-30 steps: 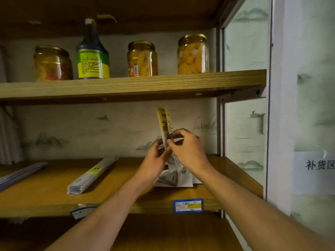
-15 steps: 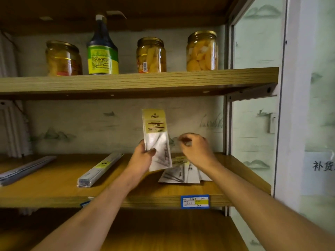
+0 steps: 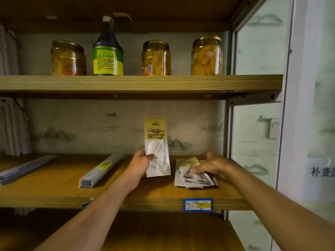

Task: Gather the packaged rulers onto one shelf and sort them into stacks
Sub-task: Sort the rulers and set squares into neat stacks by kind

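My left hand (image 3: pixel 140 163) holds one packaged triangle ruler (image 3: pixel 157 147) upright above the middle wooden shelf (image 3: pixel 126 200); its yellow header card points up. To the right, my right hand (image 3: pixel 211 164) grips a loose pile of the same triangle ruler packs (image 3: pixel 194 175) lying on the shelf, thumb on top. A stack of long packaged straight rulers (image 3: pixel 101 171) lies diagonally left of my left hand. Another stack of long ruler packs (image 3: pixel 25 168) lies at the shelf's far left.
The upper shelf (image 3: pixel 141 84) carries three jars of preserved fruit (image 3: pixel 156 57) and a dark sauce bottle (image 3: pixel 108 49). A blue price tag (image 3: pixel 197 205) is fixed to the middle shelf's front edge. A metal upright and glass panel (image 3: pixel 257 124) close the right side.
My left hand has turned the single pack to face me and kept it upright. My right hand has let go of it and dropped onto the pile on the shelf.
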